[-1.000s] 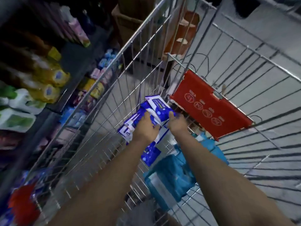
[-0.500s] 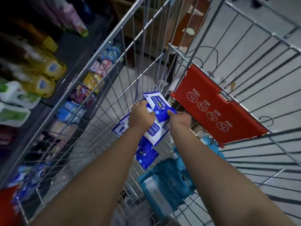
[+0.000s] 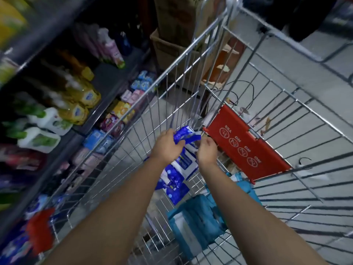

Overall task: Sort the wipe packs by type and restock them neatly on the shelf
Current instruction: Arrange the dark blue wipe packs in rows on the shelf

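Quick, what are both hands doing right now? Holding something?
Left hand: grips a blue wipe pack.
Right hand: fingers curled beside that pack; whether it holds anything cannot be told.

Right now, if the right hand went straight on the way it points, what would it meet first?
Probably the blue wipe pack in the left hand, just ahead of the right hand; depth is unclear, so possibly the red flap behind.
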`<move>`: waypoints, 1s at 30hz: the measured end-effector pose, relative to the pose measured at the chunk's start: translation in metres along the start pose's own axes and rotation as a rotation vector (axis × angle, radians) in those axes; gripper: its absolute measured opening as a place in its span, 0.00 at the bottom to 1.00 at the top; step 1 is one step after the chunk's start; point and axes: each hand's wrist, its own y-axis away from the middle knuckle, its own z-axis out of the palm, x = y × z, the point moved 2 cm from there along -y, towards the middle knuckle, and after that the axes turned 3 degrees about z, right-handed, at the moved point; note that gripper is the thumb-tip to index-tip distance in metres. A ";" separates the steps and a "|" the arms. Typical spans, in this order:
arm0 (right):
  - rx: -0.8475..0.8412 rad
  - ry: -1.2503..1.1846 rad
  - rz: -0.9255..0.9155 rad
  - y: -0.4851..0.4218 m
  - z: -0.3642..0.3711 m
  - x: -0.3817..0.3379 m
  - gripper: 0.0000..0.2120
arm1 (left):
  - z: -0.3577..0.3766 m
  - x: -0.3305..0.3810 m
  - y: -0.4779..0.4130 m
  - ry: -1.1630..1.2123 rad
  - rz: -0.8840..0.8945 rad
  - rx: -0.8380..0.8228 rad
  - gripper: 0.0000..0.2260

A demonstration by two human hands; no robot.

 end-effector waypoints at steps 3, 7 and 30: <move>0.038 0.022 0.124 0.002 -0.005 0.000 0.11 | -0.024 0.003 0.009 -0.053 0.014 -0.147 0.15; 0.161 -0.078 0.100 0.028 -0.012 0.001 0.12 | -0.031 -0.005 0.021 -0.089 0.025 -0.195 0.16; -0.533 -0.418 -0.199 0.281 -0.064 -0.208 0.21 | -0.228 0.060 0.166 1.027 0.050 -0.150 0.03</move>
